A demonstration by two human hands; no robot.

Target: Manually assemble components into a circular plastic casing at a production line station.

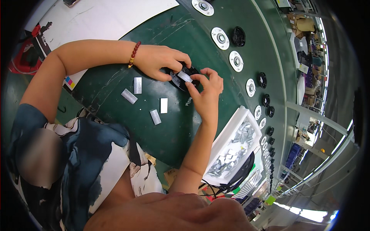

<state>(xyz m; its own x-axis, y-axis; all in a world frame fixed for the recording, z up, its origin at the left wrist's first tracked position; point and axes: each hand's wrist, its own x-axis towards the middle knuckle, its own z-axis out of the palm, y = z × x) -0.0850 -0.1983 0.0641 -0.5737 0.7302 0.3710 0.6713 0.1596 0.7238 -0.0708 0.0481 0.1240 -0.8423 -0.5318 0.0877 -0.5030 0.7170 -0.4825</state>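
Note:
My left hand (162, 61), with a beaded bracelet at the wrist, is curled over a black round housing (177, 81) on the green table. Its thumb and fingers grip the housing's left side; part of the rim is hidden beneath them. From the other side my right hand (207, 86) pinches the end of a silver rectangular metal block (185, 76), which lies in the housing. Several similar loose blocks rest nearer me, among them one metal block (137, 85) and another metal block (163, 105). A small grey piece (189, 101) lies below the housing.
A white tray (219, 139) full of silver blocks stands right of my right forearm, with a black cable bundle (241, 175) against it. White discs (221, 38) and black round parts (238, 36) line the far strip. A white sheet (100, 19) covers the upper left.

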